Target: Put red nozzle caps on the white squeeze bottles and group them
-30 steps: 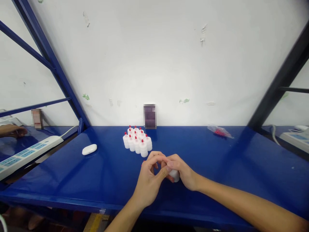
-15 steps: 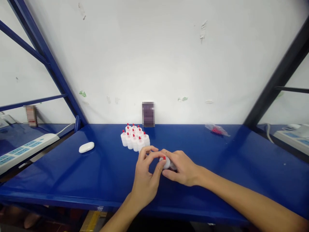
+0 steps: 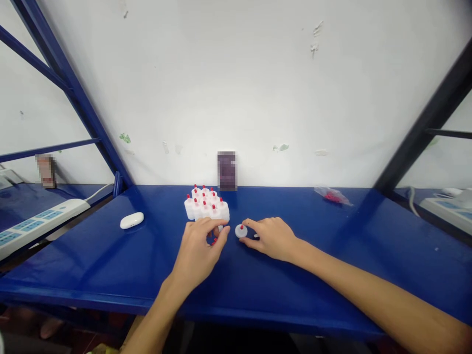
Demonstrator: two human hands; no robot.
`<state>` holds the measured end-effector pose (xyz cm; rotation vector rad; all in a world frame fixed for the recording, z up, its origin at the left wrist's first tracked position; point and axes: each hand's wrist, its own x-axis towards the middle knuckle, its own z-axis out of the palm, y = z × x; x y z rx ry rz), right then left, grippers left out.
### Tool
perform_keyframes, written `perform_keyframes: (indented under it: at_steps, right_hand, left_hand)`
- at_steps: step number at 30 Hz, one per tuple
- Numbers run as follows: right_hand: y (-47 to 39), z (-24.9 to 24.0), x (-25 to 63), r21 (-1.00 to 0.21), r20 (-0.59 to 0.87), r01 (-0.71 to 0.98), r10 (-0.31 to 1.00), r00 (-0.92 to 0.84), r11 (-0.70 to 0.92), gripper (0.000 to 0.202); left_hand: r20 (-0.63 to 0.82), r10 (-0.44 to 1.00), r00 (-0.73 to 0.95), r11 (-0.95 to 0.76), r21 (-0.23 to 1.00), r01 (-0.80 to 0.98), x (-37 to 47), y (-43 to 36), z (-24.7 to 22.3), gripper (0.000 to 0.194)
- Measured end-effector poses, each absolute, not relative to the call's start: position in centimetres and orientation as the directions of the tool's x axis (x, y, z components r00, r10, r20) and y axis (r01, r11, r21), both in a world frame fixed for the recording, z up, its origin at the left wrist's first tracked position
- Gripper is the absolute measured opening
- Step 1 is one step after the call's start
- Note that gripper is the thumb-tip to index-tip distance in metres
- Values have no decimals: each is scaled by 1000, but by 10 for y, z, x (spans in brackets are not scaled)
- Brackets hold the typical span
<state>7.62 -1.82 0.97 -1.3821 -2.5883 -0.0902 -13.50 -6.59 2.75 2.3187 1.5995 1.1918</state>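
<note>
R hand (image 3: 272,238) has btl (image 3: 240,232) btwn thumb & index, red cap (image 3: 242,227) showing, mid tbl (image 3: 295,300). L hand (image 3: 197,246): thumb & index tips close, can't tell if holding. Capped btls (image 3: 206,209) grouped just past L hand; bag (image 3: 334,195) back R, white case (image 3: 132,221) off L.

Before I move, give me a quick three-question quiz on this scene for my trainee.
1. Which side's hand is at the single bottle apart from the group?
2. True or false: in the picture, the clear bag lies left of the white case.
3. Fill in: the grouped bottles have ____ tips.

Key: 1. The right hand. 2. False; it lies to the right. 3. Red.
</note>
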Motion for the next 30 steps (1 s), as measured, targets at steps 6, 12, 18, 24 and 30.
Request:
perform_keyframes:
  at_steps: [6,12,18,24,30]
  right_hand:
    - [2,12,58,71,164,836,820,-548,544,60]
    - [-12,10,68,-61,242,795,782,-574,603,39]
    - [-39,14,71,-335,350,455,557,-753,825,16]
    - [-45,15,67,-525,396,287,529,-751,801,14]
    - [-48,18,68,-575,363,287,553,-750,766,11]
  left_hand:
    - [491,865,101,-386,525,758,-152,-55,29,23]
    - [566,799,203,-516,473,714,-140,-58,23,22]
    - [648,643,408,-741,392,545,-125,-67,18,20]
    - [740,459,491,-818,137,558,-127,-72,13,16]
    - [783,347,516,-809,-29,587,-133,-74,18,14]
